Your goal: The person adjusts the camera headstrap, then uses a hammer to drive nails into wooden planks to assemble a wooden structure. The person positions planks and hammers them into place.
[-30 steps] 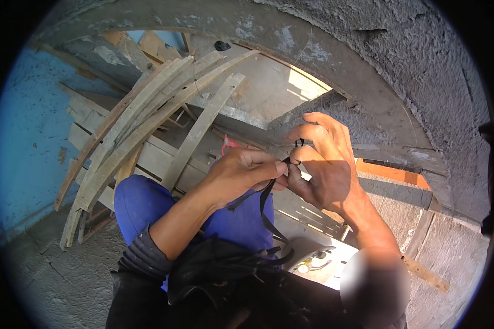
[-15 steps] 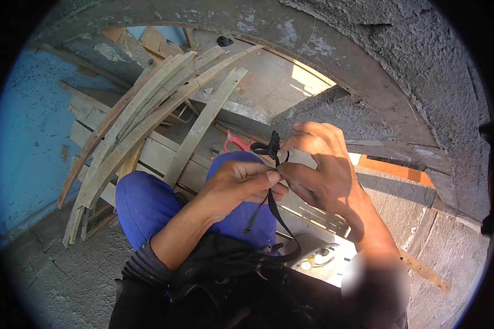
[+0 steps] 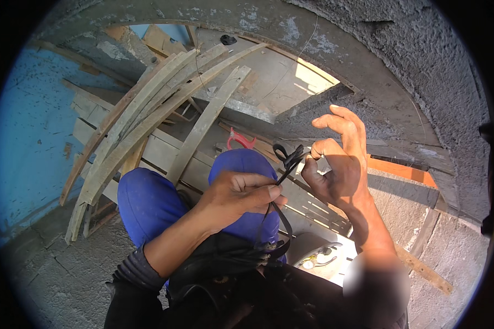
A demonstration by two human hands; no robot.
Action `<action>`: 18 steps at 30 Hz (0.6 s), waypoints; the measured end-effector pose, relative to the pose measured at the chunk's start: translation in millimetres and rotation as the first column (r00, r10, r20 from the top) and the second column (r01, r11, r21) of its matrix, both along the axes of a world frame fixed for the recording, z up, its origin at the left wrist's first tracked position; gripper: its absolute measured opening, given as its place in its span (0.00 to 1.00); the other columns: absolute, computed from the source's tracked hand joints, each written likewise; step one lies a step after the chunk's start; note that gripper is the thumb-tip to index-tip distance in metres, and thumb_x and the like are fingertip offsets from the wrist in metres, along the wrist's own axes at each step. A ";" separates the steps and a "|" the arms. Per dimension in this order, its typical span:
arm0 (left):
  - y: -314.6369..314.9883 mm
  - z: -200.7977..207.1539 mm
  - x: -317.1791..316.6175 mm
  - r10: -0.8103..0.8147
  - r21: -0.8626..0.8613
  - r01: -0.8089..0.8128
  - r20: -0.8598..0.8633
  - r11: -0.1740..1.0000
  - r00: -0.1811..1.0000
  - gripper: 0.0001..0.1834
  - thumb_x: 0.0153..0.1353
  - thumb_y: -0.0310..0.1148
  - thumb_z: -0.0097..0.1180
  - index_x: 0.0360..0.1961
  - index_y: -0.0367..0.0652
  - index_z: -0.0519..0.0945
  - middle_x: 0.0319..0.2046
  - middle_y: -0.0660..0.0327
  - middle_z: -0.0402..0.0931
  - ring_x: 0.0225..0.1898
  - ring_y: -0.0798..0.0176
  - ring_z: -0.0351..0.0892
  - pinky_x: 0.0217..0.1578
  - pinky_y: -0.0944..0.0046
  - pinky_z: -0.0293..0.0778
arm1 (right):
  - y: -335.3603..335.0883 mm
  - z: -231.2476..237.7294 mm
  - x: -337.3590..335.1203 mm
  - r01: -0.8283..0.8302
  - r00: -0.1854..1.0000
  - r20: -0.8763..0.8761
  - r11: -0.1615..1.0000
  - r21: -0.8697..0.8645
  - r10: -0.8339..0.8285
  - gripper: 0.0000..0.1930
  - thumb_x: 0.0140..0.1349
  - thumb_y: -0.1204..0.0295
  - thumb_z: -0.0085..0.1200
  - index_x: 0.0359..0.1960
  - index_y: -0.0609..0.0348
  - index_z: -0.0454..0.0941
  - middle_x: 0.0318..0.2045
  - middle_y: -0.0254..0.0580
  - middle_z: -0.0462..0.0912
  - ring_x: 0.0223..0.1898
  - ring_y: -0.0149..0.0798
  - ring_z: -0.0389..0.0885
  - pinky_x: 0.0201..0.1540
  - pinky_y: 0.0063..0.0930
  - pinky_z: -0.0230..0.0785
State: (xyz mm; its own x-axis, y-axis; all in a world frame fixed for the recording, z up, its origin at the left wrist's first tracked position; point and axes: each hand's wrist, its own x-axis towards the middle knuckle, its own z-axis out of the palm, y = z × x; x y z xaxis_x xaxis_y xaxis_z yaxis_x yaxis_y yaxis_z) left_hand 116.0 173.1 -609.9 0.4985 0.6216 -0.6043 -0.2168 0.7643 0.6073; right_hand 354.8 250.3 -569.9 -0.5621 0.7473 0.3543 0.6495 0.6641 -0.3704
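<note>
A thin black strap (image 3: 292, 157) with a looped, bunched knot stands up between my hands, in front of my right knee. My left hand (image 3: 239, 198) is closed, pinching the strap below the knot between thumb and fingers. The strap's lower length hangs from that hand toward my lap. My right hand (image 3: 340, 167) pinches the right side of the knot with thumb and forefinger, its other fingers raised and spread. Both my knees, in blue trousers (image 3: 148, 200), are bent beneath the hands.
Long curved wooden boards (image 3: 142, 120) lean at the left, beside a blue wall (image 3: 33, 126). A red-handled tool (image 3: 239, 140) lies beyond my right knee. Pliers-like tools (image 3: 319, 256) sit in a container at lower right. A rough concrete edge (image 3: 406, 93) curves overhead at right.
My right hand has moved up and right, away from my left, drawing the knot to the right. Its outer fingers have lifted. My left hand keeps its pinch, slightly lower.
</note>
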 end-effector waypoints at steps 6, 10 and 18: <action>-10.9 -3.9 7.4 0.007 -0.014 -0.007 0.025 1.000 1.000 0.20 0.77 0.39 0.64 0.58 0.32 0.86 0.48 0.53 0.90 0.53 0.61 0.90 0.59 0.57 0.84 | -10.2 0.3 6.2 -0.176 0.982 0.045 0.974 -0.145 0.185 0.16 0.42 0.74 0.76 0.35 0.51 0.87 0.61 0.42 0.80 0.73 0.61 0.70 0.69 0.60 0.68; -9.9 -2.9 9.5 0.014 0.051 -0.016 0.046 0.999 0.999 0.19 0.77 0.39 0.63 0.57 0.33 0.86 0.48 0.55 0.90 0.52 0.62 0.90 0.59 0.57 0.84 | -18.4 -3.7 4.0 -0.322 0.945 0.014 0.938 -0.128 0.326 0.14 0.40 0.64 0.78 0.29 0.49 0.87 0.63 0.34 0.79 0.75 0.54 0.67 0.67 0.59 0.67; -15.5 1.8 15.0 -0.008 0.105 0.006 0.013 0.994 1.000 0.18 0.77 0.37 0.64 0.54 0.30 0.87 0.42 0.61 0.89 0.45 0.73 0.85 0.50 0.69 0.81 | -18.7 -10.7 17.1 -0.152 0.987 -0.055 0.988 -0.042 0.149 0.14 0.36 0.73 0.75 0.25 0.52 0.82 0.60 0.38 0.81 0.71 0.64 0.71 0.64 0.61 0.68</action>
